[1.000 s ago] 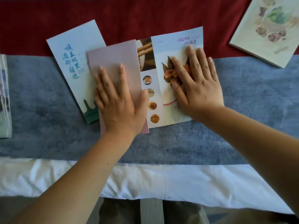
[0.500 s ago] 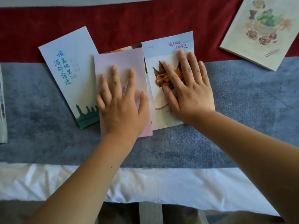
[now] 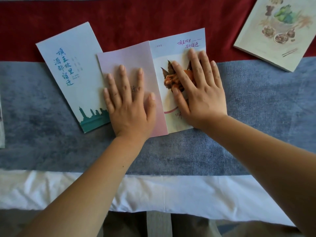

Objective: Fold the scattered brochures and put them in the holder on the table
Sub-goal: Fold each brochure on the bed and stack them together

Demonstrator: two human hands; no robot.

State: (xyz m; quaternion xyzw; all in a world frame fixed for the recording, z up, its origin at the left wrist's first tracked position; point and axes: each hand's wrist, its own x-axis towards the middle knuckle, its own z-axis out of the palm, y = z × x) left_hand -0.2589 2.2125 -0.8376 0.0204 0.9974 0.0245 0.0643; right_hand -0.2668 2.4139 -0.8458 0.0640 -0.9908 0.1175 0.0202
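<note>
A brochure lies at the middle of the table, its pink panel [image 3: 130,57] folded over beside its white cover panel [image 3: 172,48], which bears purple writing and a food picture. My left hand [image 3: 129,101] lies flat on the pink panel, fingers spread. Pressed flat on the white panel is my right hand [image 3: 200,89]. A pale blue folded brochure [image 3: 71,72] with teal writing and a skyline lies to the left, partly under the pink panel. No holder can be made out.
A cream booklet [image 3: 271,28] with vegetable drawings lies at the back right. Some paper [image 3: 1,127] shows at the left edge. The table cover is red [image 3: 136,19] at the back, blue-grey in the middle, white at the front edge.
The pink panel has swung further right under my left hand and now covers the inner food pictures, meeting the white panel's edge. My right hand stays pressed on the white panel.
</note>
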